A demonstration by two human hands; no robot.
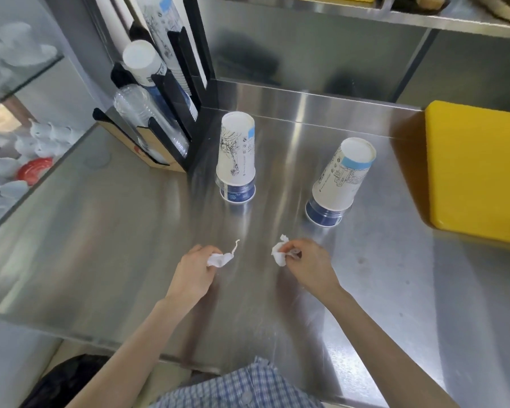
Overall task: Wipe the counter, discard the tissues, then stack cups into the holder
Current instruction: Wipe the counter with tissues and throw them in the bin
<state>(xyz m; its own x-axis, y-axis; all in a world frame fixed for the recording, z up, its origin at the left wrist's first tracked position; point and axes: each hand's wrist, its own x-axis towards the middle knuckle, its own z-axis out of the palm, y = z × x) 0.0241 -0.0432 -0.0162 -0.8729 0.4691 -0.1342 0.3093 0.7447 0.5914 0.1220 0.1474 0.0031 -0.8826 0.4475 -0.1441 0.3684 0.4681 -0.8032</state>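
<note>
My left hand (pixel 195 270) is closed on a crumpled white tissue (pixel 221 259) just above the steel counter (pixel 115 231). My right hand (pixel 309 266) pinches a second crumpled tissue (pixel 278 254) a little to the right. Behind them stand two upside-down stacks of paper cups: one (pixel 236 154) near the holder, another (pixel 340 179) tilted, further right. The black cup holder (pixel 186 92) stands at the back left, with stacks of paper and clear plastic cups lying in its slots.
A yellow board (pixel 477 172) lies at the counter's right side. A glass case with white items (pixel 21 160) borders the left. A steel shelf (pixel 424 16) runs above the back wall. A black bag (pixel 68 378) sits below the front edge.
</note>
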